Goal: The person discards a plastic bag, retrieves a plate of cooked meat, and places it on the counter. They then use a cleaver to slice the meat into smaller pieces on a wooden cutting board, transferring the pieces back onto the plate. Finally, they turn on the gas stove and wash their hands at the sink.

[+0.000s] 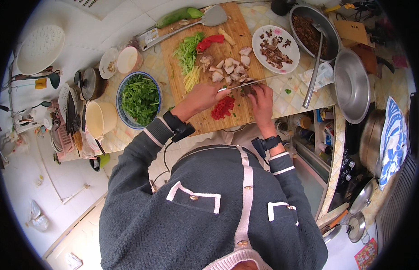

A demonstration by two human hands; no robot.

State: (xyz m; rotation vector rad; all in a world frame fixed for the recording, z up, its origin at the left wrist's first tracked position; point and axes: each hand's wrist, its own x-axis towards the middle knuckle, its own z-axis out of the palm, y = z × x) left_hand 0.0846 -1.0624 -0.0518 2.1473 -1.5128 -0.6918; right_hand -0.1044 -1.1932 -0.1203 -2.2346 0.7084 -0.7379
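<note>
My left hand (209,96) grips the handle of a kitchen knife (241,85), whose thin blade points right across a wooden cutting board (209,123). Under the fingertips of my right hand (262,99) is a dark piece of food (247,90), probably meat, close to the blade. Beyond the knife lie pale cut chunks (233,69), perhaps meat. Chopped red pepper (223,108) is heaped between my hands. Farther up the board are cut green stalks (189,50), yellowish shreds (192,79), a red pepper piece (211,42) and a ginger-like piece (227,36).
A spatula (213,16) and a green gourd-like vegetable (177,17) lie at the back. Left stands a bowl of greens (138,99); right, a plate of dark pieces (277,50), a metal basin with a ladle (314,30) and an oval basin (352,86).
</note>
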